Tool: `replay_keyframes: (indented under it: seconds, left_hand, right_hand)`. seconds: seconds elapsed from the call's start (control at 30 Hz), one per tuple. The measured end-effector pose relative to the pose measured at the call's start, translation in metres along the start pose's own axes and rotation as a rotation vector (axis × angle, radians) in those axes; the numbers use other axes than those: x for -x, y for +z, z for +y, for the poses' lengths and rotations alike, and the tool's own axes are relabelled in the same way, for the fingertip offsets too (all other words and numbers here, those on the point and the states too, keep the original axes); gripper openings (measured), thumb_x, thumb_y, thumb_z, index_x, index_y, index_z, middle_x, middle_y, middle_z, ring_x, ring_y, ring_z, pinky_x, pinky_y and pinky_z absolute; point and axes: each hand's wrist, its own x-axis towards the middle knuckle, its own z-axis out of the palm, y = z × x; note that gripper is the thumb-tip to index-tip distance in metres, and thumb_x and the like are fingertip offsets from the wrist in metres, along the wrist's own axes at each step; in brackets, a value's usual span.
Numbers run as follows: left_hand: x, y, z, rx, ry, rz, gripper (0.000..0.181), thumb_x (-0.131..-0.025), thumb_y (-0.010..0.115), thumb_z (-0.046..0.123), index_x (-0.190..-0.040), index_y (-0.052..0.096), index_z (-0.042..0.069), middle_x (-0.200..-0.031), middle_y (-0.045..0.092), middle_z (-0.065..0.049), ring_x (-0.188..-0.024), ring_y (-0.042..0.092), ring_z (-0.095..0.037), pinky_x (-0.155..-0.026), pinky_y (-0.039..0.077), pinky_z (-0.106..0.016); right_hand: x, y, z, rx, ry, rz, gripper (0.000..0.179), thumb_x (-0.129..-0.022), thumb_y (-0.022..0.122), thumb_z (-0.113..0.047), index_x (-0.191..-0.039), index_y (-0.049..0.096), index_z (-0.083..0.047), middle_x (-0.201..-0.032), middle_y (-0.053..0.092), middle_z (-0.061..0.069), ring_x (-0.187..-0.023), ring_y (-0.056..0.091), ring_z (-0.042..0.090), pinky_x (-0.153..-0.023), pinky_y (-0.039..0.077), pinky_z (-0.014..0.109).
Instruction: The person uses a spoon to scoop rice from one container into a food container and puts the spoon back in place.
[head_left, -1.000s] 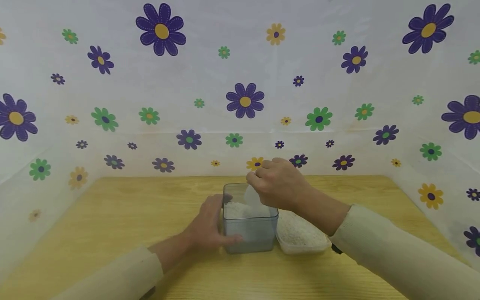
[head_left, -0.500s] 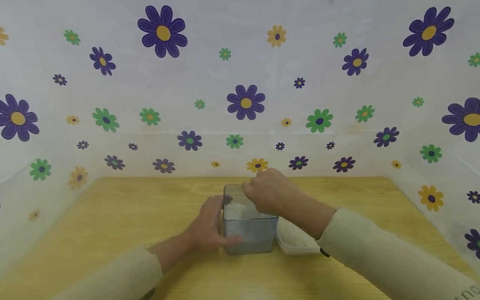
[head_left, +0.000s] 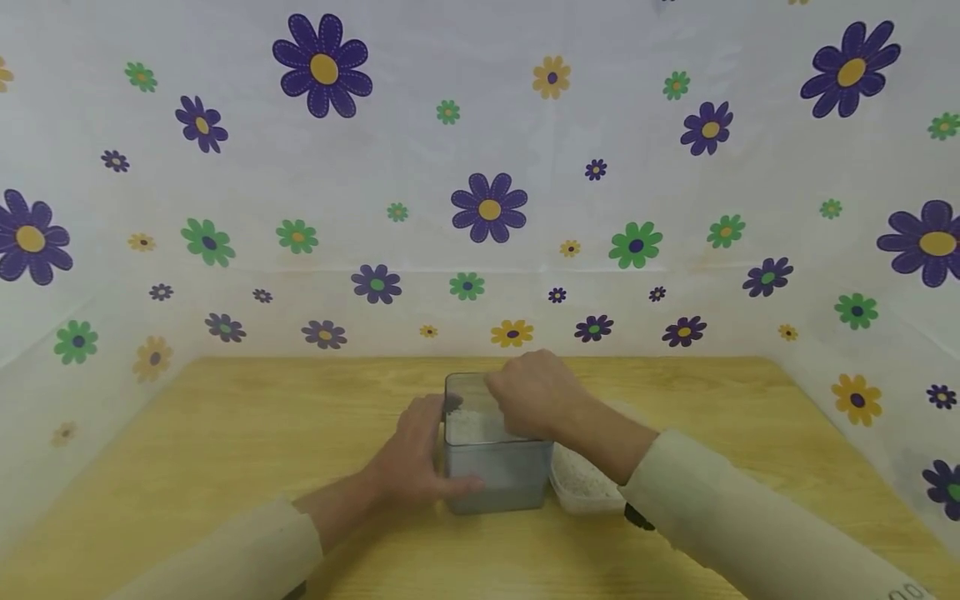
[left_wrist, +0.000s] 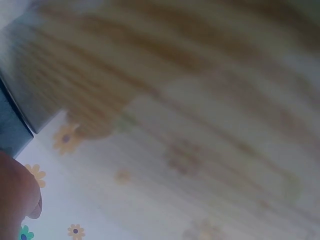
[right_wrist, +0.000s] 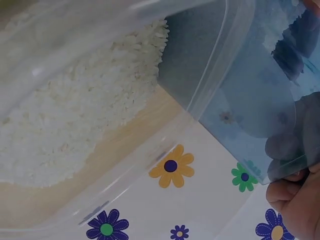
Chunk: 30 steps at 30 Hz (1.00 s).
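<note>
A clear blue-grey square container point(head_left: 497, 479) stands upright on the table with white rice point(head_left: 468, 427) inside. My left hand point(head_left: 408, 458) holds it from the left, thumb across the front wall and fingers along the left side. My right hand point(head_left: 536, 396) is curled at the container's right rim, knuckles up, gripping a scoop whose rounded, pale outline point(right_wrist: 260, 107) shows through the blue wall in the right wrist view. The scoop's handle is hidden in the fist. Right beside the container sits a clear plastic tub point(head_left: 588, 505) of rice point(right_wrist: 75, 110), partly covered by my right forearm.
The wood-grain table point(head_left: 300, 417) extends on both sides of the containers. A white sheet point(head_left: 420, 150) printed with flowers rises behind and at both sides. A black strap point(head_left: 639, 518) shows under the right sleeve.
My right hand has lowered towards the square container with the scoop, which has dropped out of sight in the head view. The left hand has kept its hold.
</note>
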Motion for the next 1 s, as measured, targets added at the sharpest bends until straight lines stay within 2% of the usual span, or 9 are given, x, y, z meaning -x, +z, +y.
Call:
replay_keyframes:
  seconds: [0.17,0.33,0.57,1.0]
  left_hand:
    - [0.0011,0.0010,0.0004,0.008,0.015,0.009,0.095,-0.071,0.082,0.053,-0.140,0.040,0.003,-0.130,0.053,-0.010,-0.116,0.046,-0.024,-0.100,0.037,-0.052]
    - [0.0009,0.0015,0.0001,0.004,0.042,0.027,0.094,-0.070,0.082,0.052,-0.139,0.040,0.004,-0.128,0.055,-0.009,-0.114,0.047,-0.022,-0.098,0.037,-0.050]
    - [-0.0002,-0.0008,0.0018,0.021,0.007,0.009,0.094,-0.071,0.081,0.053,-0.140,0.040,0.005,-0.131,0.053,-0.008,-0.117,0.045,-0.023,-0.099,0.036,-0.052]
    - [-0.0020,0.0035,-0.0030,-0.001,0.056,0.032,0.093,-0.070,0.082,0.052,-0.138,0.041,0.004,-0.126,0.055,-0.008,-0.112,0.047,-0.022,-0.096,0.037,-0.049]
  right_hand:
    - [0.0013,0.0017,0.0016,-0.094,0.016,-0.005,0.013,-0.096,0.065,-0.024,-0.086,0.065,-0.016,-0.061,0.052,-0.007,-0.055,0.045,0.010,-0.054,0.038,0.025]
    - [0.0022,0.0048,0.0034,-0.209,0.047,0.028,0.012,-0.097,0.065,-0.028,-0.098,0.070,-0.017,-0.076,0.065,-0.008,-0.063,0.054,0.010,-0.062,0.046,0.027]
    - [0.0028,0.0043,0.0054,-0.231,0.041,0.056,0.013,-0.097,0.065,-0.029,-0.100,0.068,-0.017,-0.075,0.064,-0.008,-0.063,0.053,0.009,-0.061,0.045,0.025]
    - [0.0062,0.0055,0.0067,-0.312,0.084,0.080,0.013,-0.099,0.063,-0.029,-0.102,0.068,-0.017,-0.079,0.066,-0.008,-0.066,0.052,0.009,-0.064,0.045,0.026]
